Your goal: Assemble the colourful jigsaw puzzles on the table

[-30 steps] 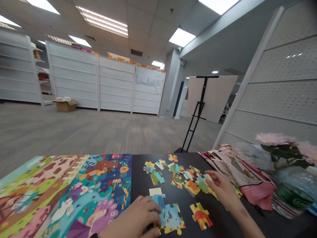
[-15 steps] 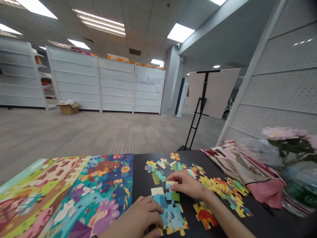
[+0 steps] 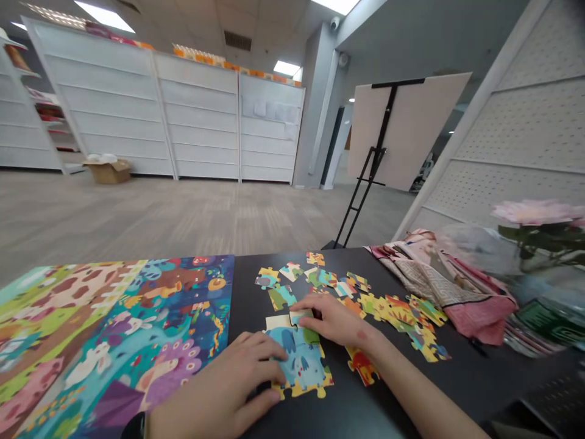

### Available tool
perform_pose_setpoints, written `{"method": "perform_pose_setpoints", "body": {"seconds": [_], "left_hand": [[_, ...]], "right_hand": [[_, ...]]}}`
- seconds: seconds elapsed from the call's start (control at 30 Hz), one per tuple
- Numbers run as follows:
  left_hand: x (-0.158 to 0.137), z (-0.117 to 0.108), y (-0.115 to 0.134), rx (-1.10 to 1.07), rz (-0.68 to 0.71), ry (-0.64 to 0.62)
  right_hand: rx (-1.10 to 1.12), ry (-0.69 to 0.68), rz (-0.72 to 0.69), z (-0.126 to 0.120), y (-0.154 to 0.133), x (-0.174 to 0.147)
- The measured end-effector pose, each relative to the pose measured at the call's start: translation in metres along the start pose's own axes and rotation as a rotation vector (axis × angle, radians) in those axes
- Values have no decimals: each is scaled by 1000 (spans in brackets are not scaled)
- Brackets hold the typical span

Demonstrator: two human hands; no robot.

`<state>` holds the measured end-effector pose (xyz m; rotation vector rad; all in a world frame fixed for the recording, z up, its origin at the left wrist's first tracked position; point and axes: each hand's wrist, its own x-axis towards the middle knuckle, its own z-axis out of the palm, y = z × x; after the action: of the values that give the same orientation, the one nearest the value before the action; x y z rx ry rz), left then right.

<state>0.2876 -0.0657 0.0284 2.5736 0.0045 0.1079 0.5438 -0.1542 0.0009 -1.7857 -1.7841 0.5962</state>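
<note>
A partly joined jigsaw puzzle (image 3: 299,360) with a blue elephant picture lies on the black table in front of me. My left hand (image 3: 244,375) rests along its left side, fingers laid on the edge and thumb apart. At the puzzle's upper right, my right hand (image 3: 336,320) has thumb and fingers on a puzzle piece (image 3: 311,336) with green at its lower end. That piece lies against the joined part; my fingers cover some of it, so I cannot tell whether it is fully seated. An orange-red animal piece (image 3: 363,369) is partly behind my right forearm.
Loose pieces (image 3: 280,297) lie beyond my hands. A yellow joined section (image 3: 397,311) is to the right. Colourful picture boards (image 3: 183,323) cover the table's left. Pink cloth (image 3: 484,311), a flower (image 3: 539,212) and a green-labelled bottle (image 3: 548,320) stand at the right.
My right hand has brought the piece down and in against the elephant section, closing the gap. The left hand stays at the puzzle's edge. The camera view has tilted downward.
</note>
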Motion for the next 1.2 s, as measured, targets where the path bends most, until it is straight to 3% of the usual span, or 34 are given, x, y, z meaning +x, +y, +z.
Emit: {"method": "perform_pose_setpoints", "body": {"seconds": [0.57,0.67,0.8,0.9,1.2], "left_hand": [[5,-2,8,47,-23,-48],[5,-1,7,54,-23,-50],[4,-2,6,48,-49,-84],[3,-3,6,39,-64,-105],[3,-3,10,58,-47,-90]], "right_hand": [[-171,129,-109,4,-10,-4],[-198,238,-46,-15,5,-2],[-283,479,170,-65,46,-9],[-332,541,313,-85,69,-17],[-391,386,348,-46,66,-2]]}}
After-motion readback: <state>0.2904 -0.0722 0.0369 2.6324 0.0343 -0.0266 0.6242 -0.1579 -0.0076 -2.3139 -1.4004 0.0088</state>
